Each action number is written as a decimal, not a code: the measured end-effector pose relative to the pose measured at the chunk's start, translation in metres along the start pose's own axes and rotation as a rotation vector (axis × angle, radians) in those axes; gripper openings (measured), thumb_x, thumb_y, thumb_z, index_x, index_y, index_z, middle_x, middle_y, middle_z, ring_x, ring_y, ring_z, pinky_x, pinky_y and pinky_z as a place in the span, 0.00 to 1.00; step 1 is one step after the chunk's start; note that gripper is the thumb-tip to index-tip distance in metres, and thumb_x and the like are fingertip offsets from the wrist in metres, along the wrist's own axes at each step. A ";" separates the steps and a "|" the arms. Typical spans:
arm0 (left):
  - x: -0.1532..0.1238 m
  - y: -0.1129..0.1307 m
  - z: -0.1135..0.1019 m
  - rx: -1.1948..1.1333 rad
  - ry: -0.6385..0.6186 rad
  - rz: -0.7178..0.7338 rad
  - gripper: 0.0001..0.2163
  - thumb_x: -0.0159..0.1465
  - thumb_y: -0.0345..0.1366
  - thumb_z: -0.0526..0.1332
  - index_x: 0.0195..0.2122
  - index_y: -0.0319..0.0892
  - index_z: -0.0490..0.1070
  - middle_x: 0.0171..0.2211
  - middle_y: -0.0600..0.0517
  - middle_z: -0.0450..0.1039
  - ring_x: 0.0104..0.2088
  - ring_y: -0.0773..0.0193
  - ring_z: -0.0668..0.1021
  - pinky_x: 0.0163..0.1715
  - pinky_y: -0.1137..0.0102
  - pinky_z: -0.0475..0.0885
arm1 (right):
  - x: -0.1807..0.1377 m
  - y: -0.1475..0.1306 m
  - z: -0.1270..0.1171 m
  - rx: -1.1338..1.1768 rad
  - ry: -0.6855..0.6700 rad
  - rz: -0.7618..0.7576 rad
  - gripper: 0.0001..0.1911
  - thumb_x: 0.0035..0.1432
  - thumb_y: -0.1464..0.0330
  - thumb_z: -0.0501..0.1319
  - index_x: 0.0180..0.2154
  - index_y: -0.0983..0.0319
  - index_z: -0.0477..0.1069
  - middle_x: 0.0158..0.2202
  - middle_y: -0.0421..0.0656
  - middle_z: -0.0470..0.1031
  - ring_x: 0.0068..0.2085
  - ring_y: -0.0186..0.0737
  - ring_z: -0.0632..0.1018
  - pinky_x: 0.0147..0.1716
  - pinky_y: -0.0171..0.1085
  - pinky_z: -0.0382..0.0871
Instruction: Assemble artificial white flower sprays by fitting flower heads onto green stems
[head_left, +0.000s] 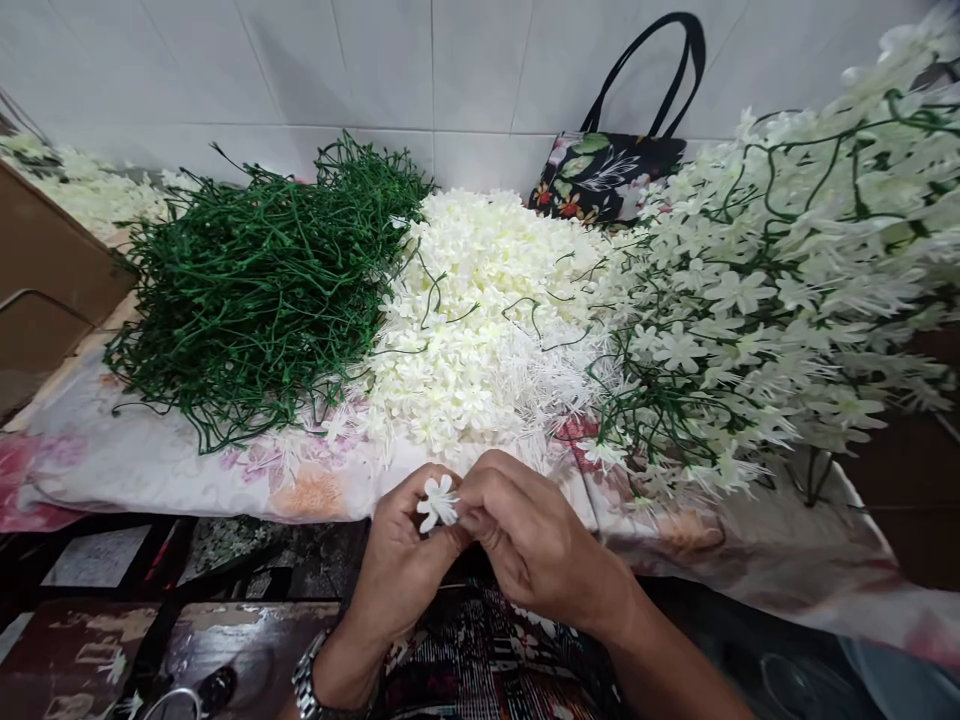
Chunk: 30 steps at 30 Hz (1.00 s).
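A white artificial flower [436,503] with splayed petals sits between the thumb and forefinger of my left hand [409,560], close to the table's front edge. My right hand [529,535] is closed in a pinch at the flower's right side, where thin white strands show by its fingertips; exactly what those fingers grip is partly hidden. Beyond my hands lies a heap of loose white blossoms [465,300], with a patch of white spiky stamens [544,370] at its near right. To the left is a large pile of green plastic stems [255,280].
Assembled white flower sprays [750,300] are stacked high on the right. A black floral handbag [611,170] leans against the tiled wall. At far left stands a cardboard box [56,270]. A flowered cloth [187,480] covers the table, and a dark wooden surface [247,650] lies below left.
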<state>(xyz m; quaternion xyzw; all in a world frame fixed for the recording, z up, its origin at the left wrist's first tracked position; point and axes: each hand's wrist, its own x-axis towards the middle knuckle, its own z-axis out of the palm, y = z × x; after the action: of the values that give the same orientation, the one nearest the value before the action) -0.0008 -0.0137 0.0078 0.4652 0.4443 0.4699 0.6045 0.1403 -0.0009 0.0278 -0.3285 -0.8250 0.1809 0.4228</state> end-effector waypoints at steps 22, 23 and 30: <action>0.013 -0.009 -0.011 0.055 0.253 0.107 0.03 0.57 0.32 0.65 0.29 0.46 0.78 0.24 0.56 0.75 0.26 0.70 0.73 0.27 0.76 0.64 | -0.047 0.015 -0.015 -0.742 -0.026 0.324 0.10 0.61 0.77 0.52 0.32 0.64 0.70 0.29 0.44 0.70 0.31 0.37 0.74 0.30 0.34 0.65; 0.013 -0.011 -0.012 0.065 0.259 0.109 0.02 0.57 0.33 0.65 0.29 0.46 0.78 0.24 0.56 0.75 0.26 0.70 0.73 0.27 0.75 0.64 | -0.045 0.015 -0.013 -0.736 -0.033 0.330 0.10 0.60 0.78 0.51 0.32 0.64 0.70 0.29 0.44 0.70 0.30 0.37 0.74 0.29 0.34 0.65; 0.017 -0.012 -0.016 0.143 0.244 0.137 0.04 0.58 0.35 0.64 0.29 0.42 0.77 0.24 0.53 0.75 0.27 0.66 0.74 0.28 0.73 0.66 | -0.045 0.011 -0.009 -0.537 0.008 0.265 0.11 0.61 0.79 0.50 0.39 0.65 0.69 0.34 0.47 0.72 0.35 0.37 0.76 0.32 0.33 0.69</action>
<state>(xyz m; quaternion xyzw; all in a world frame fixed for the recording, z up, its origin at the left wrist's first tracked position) -0.0114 0.0034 -0.0086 0.4759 0.5140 0.5300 0.4779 0.1711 -0.0238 0.0005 -0.5343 -0.7915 0.0085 0.2966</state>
